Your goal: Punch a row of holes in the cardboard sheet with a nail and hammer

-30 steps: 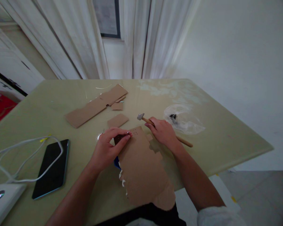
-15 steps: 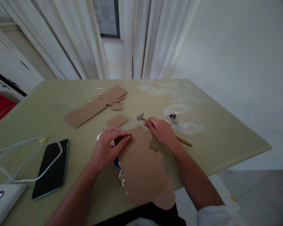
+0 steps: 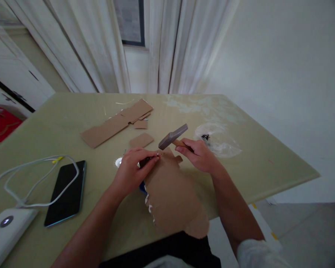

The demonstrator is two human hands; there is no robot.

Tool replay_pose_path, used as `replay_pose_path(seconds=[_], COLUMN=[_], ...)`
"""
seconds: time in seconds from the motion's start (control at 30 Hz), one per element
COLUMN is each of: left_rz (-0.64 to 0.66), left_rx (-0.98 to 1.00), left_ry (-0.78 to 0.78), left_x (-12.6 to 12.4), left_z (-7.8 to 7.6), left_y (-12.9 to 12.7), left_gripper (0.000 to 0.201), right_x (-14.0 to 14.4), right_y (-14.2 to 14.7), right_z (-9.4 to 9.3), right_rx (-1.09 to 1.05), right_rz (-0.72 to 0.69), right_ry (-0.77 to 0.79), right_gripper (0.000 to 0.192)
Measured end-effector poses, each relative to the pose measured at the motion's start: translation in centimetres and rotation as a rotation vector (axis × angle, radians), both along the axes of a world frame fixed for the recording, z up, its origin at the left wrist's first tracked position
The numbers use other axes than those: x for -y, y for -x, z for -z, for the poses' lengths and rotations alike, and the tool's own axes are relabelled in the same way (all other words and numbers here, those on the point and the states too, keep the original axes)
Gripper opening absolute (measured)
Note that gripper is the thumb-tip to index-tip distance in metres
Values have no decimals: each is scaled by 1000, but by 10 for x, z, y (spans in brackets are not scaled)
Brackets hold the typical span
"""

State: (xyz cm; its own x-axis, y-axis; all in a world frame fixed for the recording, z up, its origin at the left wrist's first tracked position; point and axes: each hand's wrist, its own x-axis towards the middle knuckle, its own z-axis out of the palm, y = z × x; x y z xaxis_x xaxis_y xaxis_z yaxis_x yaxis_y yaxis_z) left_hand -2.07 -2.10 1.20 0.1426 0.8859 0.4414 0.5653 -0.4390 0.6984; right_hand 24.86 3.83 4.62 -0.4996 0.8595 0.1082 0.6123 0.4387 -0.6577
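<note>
Two hands work at the table's (image 3: 268, 163) near edge. Left hand (image 3: 134, 169) pinches something small, perhaps a nail, too tiny to tell, against the far end of the torn cardboard sheet (image 3: 173, 197). Right hand (image 3: 202, 156) grips the small hammer (image 3: 174, 137), its head raised just above that spot. Several dark dots already mark the cardboard; this one looks not yet struck.

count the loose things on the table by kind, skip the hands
cardboard pieces: 4 (big sheet, long strip, two small scraps)
hammer: 1
phone: 1
plastic bag: 1
white cable: 1
white device: 1
total: 9
</note>
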Motion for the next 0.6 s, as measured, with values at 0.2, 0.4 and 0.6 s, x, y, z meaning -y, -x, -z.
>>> replay_pose_path(seconds=[0.2,0.4,0.6], left_rz=[25,40,19], left_rx=[27,54,47], left_ry=[11,22,14], left_x=[-3,-4,-6], left_z=[0,0,4], left_y=[-1,-2,-1], left_gripper=[21,22,19], right_x=[4,12,16], right_y=[-2,-1,11], right_z=[-13,-52,-71], right_rx=[-14,156,415], right_rz=[-12,-71,-140], right_ry=[-26,-103,-207], right_gripper=[43,44,41])
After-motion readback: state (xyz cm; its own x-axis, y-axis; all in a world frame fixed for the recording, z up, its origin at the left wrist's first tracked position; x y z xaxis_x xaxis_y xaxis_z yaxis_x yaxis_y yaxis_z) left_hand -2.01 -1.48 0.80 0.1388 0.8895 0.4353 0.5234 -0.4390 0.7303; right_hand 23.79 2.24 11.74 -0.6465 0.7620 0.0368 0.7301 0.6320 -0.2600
